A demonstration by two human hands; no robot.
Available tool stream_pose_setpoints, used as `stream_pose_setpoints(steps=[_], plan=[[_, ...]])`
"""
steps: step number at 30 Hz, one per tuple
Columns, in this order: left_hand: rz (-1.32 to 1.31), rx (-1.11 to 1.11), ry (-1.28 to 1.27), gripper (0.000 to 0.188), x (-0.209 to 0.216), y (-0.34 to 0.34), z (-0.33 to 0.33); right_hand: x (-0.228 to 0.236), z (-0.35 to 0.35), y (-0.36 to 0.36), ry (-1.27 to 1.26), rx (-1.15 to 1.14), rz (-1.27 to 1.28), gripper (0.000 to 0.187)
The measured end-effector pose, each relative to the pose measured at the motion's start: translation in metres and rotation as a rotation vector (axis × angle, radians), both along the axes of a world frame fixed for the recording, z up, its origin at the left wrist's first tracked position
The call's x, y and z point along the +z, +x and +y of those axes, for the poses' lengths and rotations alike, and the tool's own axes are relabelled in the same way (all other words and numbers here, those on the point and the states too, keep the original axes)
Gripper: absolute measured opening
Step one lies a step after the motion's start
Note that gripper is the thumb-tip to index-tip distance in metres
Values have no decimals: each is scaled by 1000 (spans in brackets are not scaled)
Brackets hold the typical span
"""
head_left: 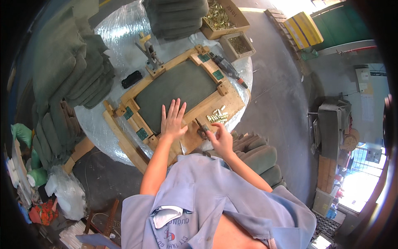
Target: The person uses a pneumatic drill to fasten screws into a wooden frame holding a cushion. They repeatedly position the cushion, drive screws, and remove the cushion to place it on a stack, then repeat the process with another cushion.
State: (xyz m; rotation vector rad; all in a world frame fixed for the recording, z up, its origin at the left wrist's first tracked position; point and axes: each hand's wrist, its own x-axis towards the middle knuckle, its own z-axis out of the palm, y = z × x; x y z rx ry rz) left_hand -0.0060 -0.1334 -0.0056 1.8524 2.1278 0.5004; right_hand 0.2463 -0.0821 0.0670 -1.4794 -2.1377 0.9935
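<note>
My left hand [173,119] lies flat, fingers spread, across the near edge of a dark green padded panel [176,89]. The panel sits inside a wooden frame jig [128,101], which has small green plates at its corners. At the jig's near right side, my right hand [221,138] curls its fingers and thumb around the end of a slender dark metal tool [202,127]. The tool's exact kind is too small to make out. Just beyond that hand, several brass-coloured fittings [217,115] lie loose on the board.
A power screwdriver [228,68] rests right of the jig; a metal toggle clamp [152,58] stands at its far side. Boxes of fittings [224,20] sit at the back. Stacked green pads [76,62] rise on the left, more pads [259,159] lie near right.
</note>
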Motion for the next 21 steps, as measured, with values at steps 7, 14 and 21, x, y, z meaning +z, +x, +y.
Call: stream_pose_setpoints(steps=[7, 14, 21], plan=[[36, -10, 4, 120, 0, 2, 1, -27, 31, -57, -59, -37, 179, 21], [71, -4, -14, 121, -4, 9, -3, -41, 31, -62, 137, 52, 145, 13], [159, -16, 48, 117, 0, 10, 4, -30, 31, -57, 39, -48, 235, 13]])
